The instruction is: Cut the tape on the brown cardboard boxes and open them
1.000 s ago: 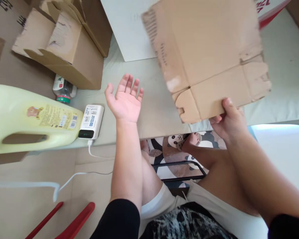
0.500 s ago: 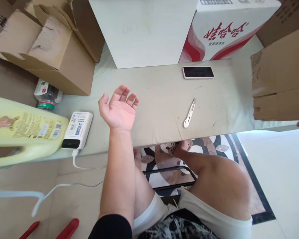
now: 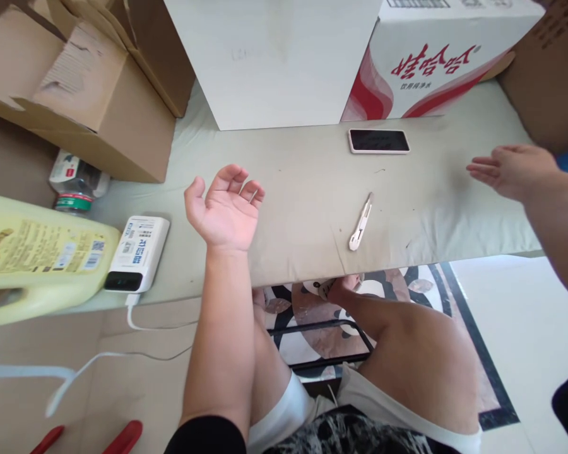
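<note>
Palm up above the tabletop, my left hand [image 3: 227, 208] is empty, its fingers apart and loosely curled. My right hand [image 3: 515, 170] is over the right part of the table, fingers stretched out toward the left, and I see nothing in it. Between the two hands a white utility knife [image 3: 361, 222] lies on the cloth-covered table [image 3: 303, 189], its tip pointing away from me. Behind the knife lies a phone [image 3: 378, 141] with a dark screen and a pale case. Neither hand touches the knife or the phone.
A white box [image 3: 274, 69] and a red-and-white carton [image 3: 421, 69] stand at the back. On the left are an open cardboard box [image 3: 137, 120], a clear bottle [image 3: 78, 183], a yellow jug [image 3: 42, 252] and a power bank [image 3: 137, 252] with a white cable [image 3: 137, 321].
The brown cardboard piece at the right edge is out of view. My right hand has come in from the right edge over the table. My left hand stays almost still.
</note>
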Available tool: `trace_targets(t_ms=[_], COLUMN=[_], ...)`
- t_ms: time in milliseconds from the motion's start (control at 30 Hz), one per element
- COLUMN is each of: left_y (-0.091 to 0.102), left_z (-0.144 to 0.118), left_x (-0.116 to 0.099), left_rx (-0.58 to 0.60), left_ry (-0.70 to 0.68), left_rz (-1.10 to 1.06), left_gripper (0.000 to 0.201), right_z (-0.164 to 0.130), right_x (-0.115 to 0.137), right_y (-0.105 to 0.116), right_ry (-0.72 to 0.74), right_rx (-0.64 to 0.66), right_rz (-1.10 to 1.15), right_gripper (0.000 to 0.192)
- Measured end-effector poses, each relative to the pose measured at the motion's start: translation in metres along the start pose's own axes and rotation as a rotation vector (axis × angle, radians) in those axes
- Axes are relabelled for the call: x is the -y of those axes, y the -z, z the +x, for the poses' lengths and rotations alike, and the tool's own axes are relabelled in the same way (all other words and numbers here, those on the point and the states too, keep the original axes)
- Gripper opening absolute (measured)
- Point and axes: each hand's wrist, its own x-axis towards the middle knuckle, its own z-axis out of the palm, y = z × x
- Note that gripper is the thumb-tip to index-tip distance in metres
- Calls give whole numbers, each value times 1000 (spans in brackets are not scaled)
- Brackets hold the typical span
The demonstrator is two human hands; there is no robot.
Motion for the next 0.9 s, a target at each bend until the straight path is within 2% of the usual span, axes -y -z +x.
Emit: trace_targets(t_ms=[100,200,300,367,467,567,633,700,800,900], left_y=[3,8,15,20,28,35,40,44,49,50], left_z=[-3,-7,-12,-15,-19,-21,-22,-23,-24,-24], left_x=[-3,-8,-17,-26,-40,-51,-58,-64,-72,-74], left_rx=[12,11,-6,-32,-75,-120,-148,-169,-197,-206], left_ry=[8,-5,-34,-45,-55,-63,-79,-102,-124,-142], left_rz=[-29,-70,-118,-156,-221,-303,-349,-351,-311,-265], left_gripper=[51,50,47,45,39,33,29,26,26,27], right_z=[-29,-56,-83,-106,-152,-211,-255,-298,-347,-368], right_x=[1,20,50,72,104,139,165,191,223,238], right_y=[-3,-15,-44,-75,-134,-197,-235,-268,-306,-335], right_ry=[-186,-165,-53,68,286,589,967,1187,1288,1343], right_rx=[30,130,280,409,615,802,886,936,1004,984], right_rz=[-7,-35,-77,-107,-162,-221,-310,-342,-409,-498], right_gripper=[31,25,19,14,12,32,48,56,55,51])
